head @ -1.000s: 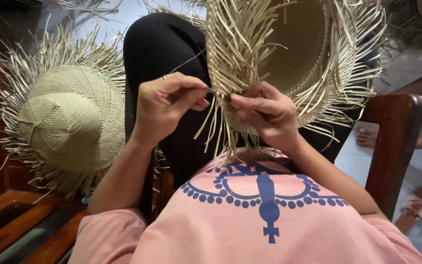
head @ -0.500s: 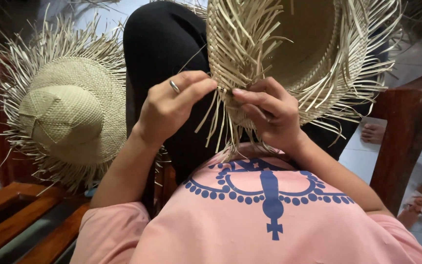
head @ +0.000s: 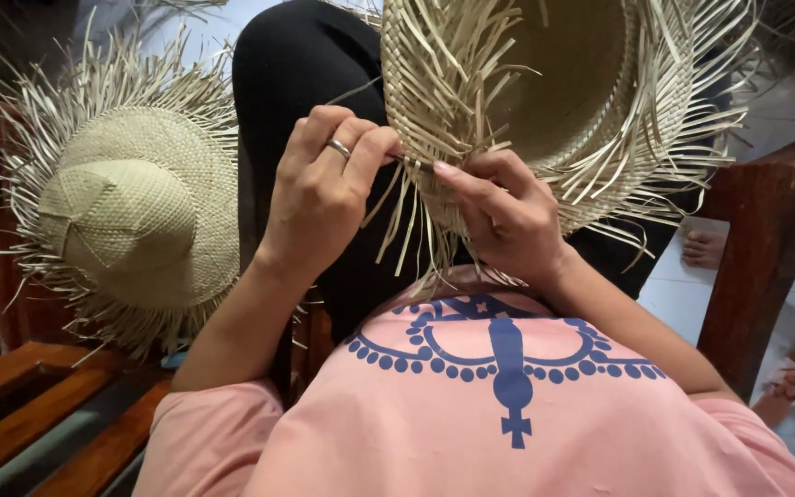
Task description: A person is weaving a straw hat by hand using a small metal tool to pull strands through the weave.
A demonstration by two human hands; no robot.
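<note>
- Upper centre of the frame: the unfinished straw hat (head: 545, 101) is held up with its hollow crown facing the camera, loose fringe strands fanning out all round the brim.
- The left hand (head: 324, 198) sits at centre-left of the frame, fingers curled together and pinched onto a straw strand at the hat's near brim edge; a ring (head: 339, 147) shows on one finger.
- The right hand (head: 508, 216) is just right of centre, fingers pressed against the woven brim from below, gripping the weave with the thumb pointing toward the left hand.
- The two hands are close, fingertips nearly meeting at the same spot on the brim edge; whether they actually touch each other cannot be told, since the straw covers the gap.
- Loose strands hang down from the brim between and below both hands, reaching toward the pink shirt (head: 508, 414) that fills the bottom of the frame, a blue printed pattern across it.
- Behind the hat and hands, a dark-clothed knee or leg (head: 296, 64) rises in the upper middle.
- On the left side of the frame a second straw hat (head: 131, 212) lies crown-up, its fringe spreading over a wooden bench (head: 20, 387) with slats running to the lower left corner.
- On the right, a dark wooden chair arm (head: 761, 248) stands upright, well apart from the hands.
- At the right edge, another person's bare foot (head: 706, 248) rests on the pale tiled floor (head: 674, 290), and a sandal (head: 789, 373) lies lower down.
</note>
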